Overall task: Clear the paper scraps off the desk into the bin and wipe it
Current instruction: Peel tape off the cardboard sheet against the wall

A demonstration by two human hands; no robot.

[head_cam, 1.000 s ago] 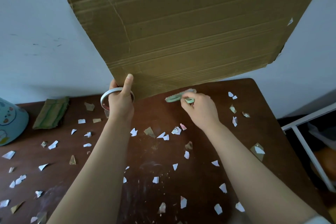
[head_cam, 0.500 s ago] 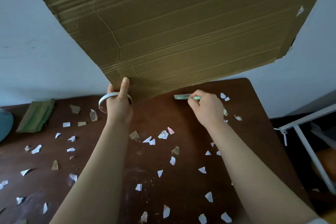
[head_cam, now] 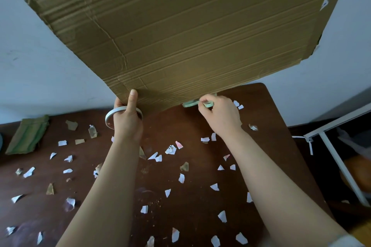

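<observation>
Big cardboard sheet [head_cam: 180,36] across the top of the view, its upper edge cut off, and it blocks the wall and the far edge of the desk [head_cam: 196,216] beyond the fingers. The left hand [head_cam: 127,124] grips the sheet's lower corner with the thumb flat on the front; the other fingers are hidden behind it. There's a white ring [head_cam: 112,113] at that hand, and I can't tell whether it is hooked on the fingers or only pressed against them. The right hand [head_cam: 220,118] has its fingers curled, pinching a pale green object [head_cam: 188,104]. The object's far end slips under the sheet's edge, so what it is stays hard to make out.

Against half a second ago, the sheet's upper left corner has swung lower and further left. Both grips are unchanged.

The paper scraps [head_cam: 181,178] are small torn bits, mostly white, some brown, a few touched with pink. They are strewn over the dark brown desk nearer than both sets of fingers, between the forearms and out past the left knuckles. A few lie just beyond the right knuckles. A green cloth [head_cam: 28,136] lies well left of the left fingers.
</observation>
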